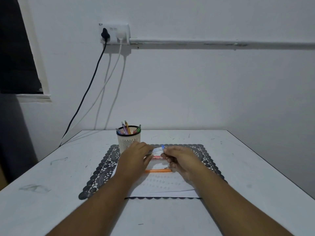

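Note:
Both my hands are held over a dark lace placemat (102,169) on the white table (51,193). My left hand (136,159) and my right hand (180,159) each pinch one end of a thin clear pen (157,149) with a blue tip, held between them. Under the hands lies a white sheet of paper (162,184) with faint rows of marks. An orange pencil (158,170) lies across the paper. A small red and white box (157,157) lies just beyond it, partly hidden by my fingers.
A white slotted pen cup (128,140) holding several coloured pens stands at the mat's far left corner, close to my left hand. The wall behind has a socket (114,34) with a black cable and white cables hanging down. Table edges run left and right.

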Available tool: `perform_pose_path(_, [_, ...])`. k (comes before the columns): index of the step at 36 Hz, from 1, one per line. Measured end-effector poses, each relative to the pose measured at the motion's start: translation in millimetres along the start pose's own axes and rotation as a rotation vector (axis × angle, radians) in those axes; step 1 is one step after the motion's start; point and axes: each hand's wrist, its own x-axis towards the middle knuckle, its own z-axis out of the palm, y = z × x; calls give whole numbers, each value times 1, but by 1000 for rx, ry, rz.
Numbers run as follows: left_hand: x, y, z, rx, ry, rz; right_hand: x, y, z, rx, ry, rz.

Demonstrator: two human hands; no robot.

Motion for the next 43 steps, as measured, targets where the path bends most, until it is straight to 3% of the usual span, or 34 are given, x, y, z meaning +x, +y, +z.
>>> perform_pose_path(10, [-1, 0, -1, -33, -9, -11, 3, 0, -1, -17, -2, 75])
perform_pose_path(43, [1, 9, -9, -89, 3, 92, 7, 5, 9, 266, -51, 269])
